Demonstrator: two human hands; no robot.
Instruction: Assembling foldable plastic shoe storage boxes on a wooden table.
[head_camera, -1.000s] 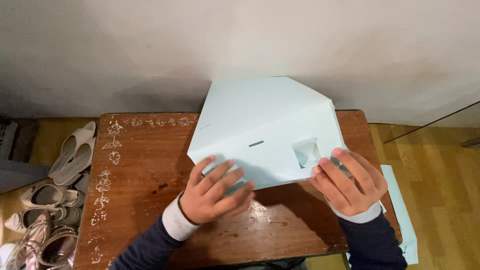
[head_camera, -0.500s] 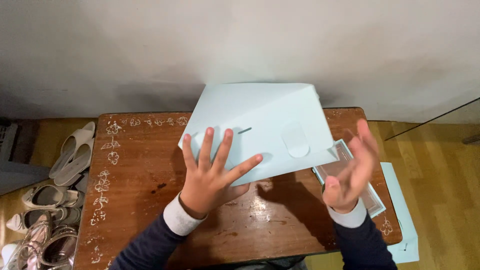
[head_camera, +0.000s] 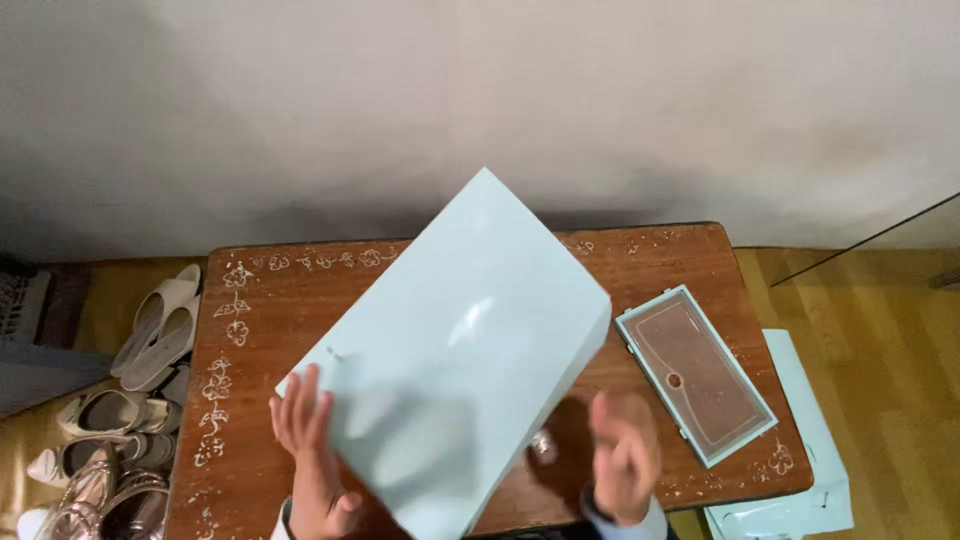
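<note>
Head view: a large pale blue box is held tilted above the wooden bench, one corner pointing up toward the wall and its broad glossy face turned to the camera. The left hand grips the box at its lower left edge, fingers spread up along the side. The right hand is blurred, just beside the box's lower right edge; its fingers look loosely curled, and I cannot tell whether it touches the box.

On the bench to the right lies a flat rectangular lid with a pale blue rim and a clear panel, apart from the box. White floral markings run along the bench edges. Pale shoes sit on the floor at left, and another pale blue sheet lies on the floor at right.
</note>
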